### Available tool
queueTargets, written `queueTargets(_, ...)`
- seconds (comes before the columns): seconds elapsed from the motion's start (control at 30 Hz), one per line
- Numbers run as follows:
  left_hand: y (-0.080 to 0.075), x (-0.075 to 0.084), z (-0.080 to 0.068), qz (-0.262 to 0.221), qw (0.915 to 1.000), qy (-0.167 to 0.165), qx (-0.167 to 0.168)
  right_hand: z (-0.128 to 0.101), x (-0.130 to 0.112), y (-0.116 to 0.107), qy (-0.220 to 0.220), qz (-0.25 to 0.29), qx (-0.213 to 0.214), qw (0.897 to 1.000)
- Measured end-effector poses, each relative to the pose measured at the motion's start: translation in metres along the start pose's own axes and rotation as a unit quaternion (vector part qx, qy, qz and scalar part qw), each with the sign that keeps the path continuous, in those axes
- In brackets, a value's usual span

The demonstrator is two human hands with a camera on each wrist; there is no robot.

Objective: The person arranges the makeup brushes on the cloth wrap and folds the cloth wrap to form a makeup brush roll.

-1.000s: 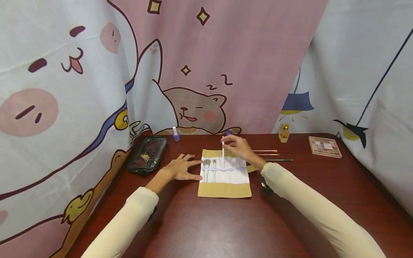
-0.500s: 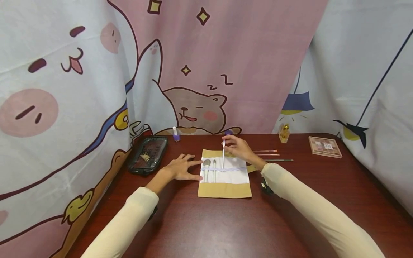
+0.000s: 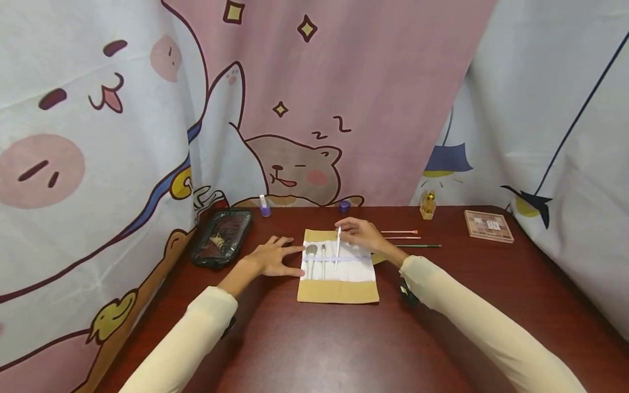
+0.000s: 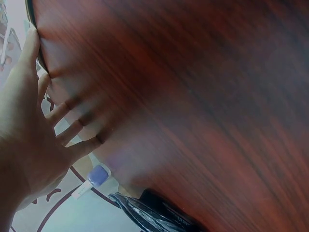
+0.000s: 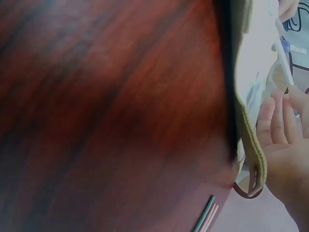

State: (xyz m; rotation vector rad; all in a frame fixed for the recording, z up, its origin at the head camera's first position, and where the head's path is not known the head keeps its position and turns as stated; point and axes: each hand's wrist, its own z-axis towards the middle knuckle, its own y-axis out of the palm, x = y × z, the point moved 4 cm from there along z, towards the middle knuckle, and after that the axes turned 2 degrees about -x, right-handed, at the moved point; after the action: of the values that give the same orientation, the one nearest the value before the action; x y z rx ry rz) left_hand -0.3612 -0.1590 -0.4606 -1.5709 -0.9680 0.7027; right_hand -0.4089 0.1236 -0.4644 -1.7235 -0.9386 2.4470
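Note:
A tan-and-white fabric brush roll (image 3: 339,292) lies unfolded on the table, a lilac band running across its white middle. Two makeup brushes sit in its left part, a fluffy one (image 3: 312,254) and a thinner one (image 3: 323,256), bristles toward the far edge. Between thumb and fingers my right hand (image 3: 363,234) pinches the upper end of a slim white makeup brush (image 3: 338,248). Its lower end reaches past the band; whether it runs under it I cannot tell. Fingers spread, my left hand (image 3: 267,257) rests at the roll's left edge, thumb and index finger touching it.
Right of the roll lie several thin brushes (image 3: 415,245). Farther right are a perfume bottle (image 3: 428,207) and a makeup palette (image 3: 488,226). A black clear-topped pouch (image 3: 221,237), a purple nail polish bottle (image 3: 265,208) and a small purple jar (image 3: 344,207) stand toward the back.
My right hand has lowered the white brush toward me, so its lower end now sits below the band's line. My left hand stays at the roll's edge. The head view has shifted slightly.

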Motion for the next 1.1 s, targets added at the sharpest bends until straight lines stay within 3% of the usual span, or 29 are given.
queueTargets(0.57,-0.002,0.001,-0.002,-0.005,1.0,0.003,-0.005,-0.016,-0.009,0.012,-0.061,-0.079,-0.049,0.994)
queueTargets(0.77,-0.003,0.002,-0.002,-0.009,0.9999,0.001,-0.005,-0.024,-0.011,0.019,-0.092,-0.09,-0.086,0.988)
queueTargets(1.1,-0.002,0.003,-0.004,-0.006,1.0,0.004,0.001,-0.033,-0.012,0.025,-0.057,-0.143,-0.091,0.984)
